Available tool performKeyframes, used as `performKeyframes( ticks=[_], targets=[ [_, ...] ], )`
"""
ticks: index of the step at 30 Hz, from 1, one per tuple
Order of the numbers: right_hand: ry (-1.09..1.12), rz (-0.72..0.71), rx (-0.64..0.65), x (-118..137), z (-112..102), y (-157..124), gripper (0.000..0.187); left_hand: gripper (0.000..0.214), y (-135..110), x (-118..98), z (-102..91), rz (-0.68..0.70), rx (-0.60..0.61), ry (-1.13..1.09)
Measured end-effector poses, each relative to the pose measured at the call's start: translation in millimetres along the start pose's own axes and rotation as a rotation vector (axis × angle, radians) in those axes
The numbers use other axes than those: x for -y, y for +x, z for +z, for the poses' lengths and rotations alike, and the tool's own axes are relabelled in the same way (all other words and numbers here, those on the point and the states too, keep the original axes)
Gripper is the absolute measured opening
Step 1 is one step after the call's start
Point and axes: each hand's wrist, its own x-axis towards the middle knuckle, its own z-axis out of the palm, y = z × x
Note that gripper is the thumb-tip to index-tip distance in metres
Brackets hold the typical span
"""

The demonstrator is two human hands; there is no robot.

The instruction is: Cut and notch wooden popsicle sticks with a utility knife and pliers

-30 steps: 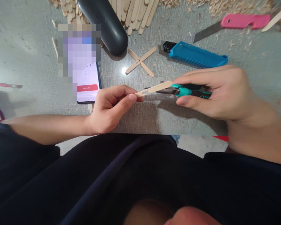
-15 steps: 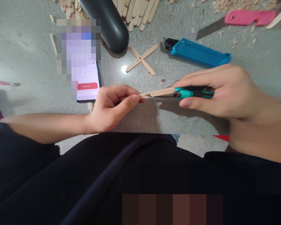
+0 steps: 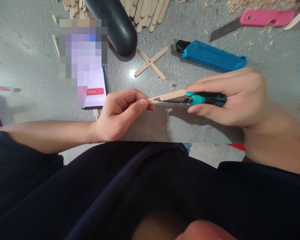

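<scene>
Between thumb and fingers, my left hand (image 3: 122, 115) pinches one end of a wooden craft stick (image 3: 173, 95), which points right and slightly up. My right hand (image 3: 236, 96) is closed around the teal and black handles of long-nose pliers (image 3: 196, 99). The pliers' narrow metal jaws lie along the stick, their tips at a notch in it near my left fingertips. Just beyond, two crossed craft sticks (image 3: 151, 62) form an X on the table. A blue box cutter (image 3: 215, 56) lies past my right hand.
A phone (image 3: 93, 91) with a cable is beside my left hand, partly blurred out. Behind it are a dark rounded case (image 3: 117, 30) and a pile of craft sticks (image 3: 150, 13). A pink-handled knife (image 3: 267, 18) with its blade exposed lies at the back right, near wood shavings (image 3: 255, 5).
The stick's right end has tilted up slightly, and my right hand with the pliers has shifted a little left. Both grips are kept.
</scene>
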Motion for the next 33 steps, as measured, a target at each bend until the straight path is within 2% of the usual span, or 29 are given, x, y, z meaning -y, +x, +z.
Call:
performKeyframes(
  ticks=[4,6,11,19,25,33],
  targets=[
    [-0.228,-0.116,-0.06,0.6,3.9,2.0,0.033,0.049,0.0,-0.1,0.9,-0.092,0.14,-0.134],
    [-0.314,-0.13,-0.061,0.5,4.2,2.0,0.039,0.048,0.1,0.3,0.9,-0.091,0.162,-0.151],
    [-0.43,-0.135,-0.065,1.8,3.9,1.1,0.049,0.041,0.4,1.8,-0.2,-0.017,0.126,-0.116],
    [-0.662,-0.169,-0.194,-12.3,3.3,-4.8,0.066,0.038,-1.8,3.2,-0.3,0.057,0.054,-0.078],
    [-0.51,-0.126,-0.147,-12.9,-3.0,-2.8,0.057,0.038,-0.9,2.1,-0.3,0.05,0.07,-0.089],
    [-0.335,-0.125,-0.113,-0.9,6.5,0.5,0.05,0.044,1.5,-1.4,0.5,-0.096,0.181,-0.272]
  ],
)
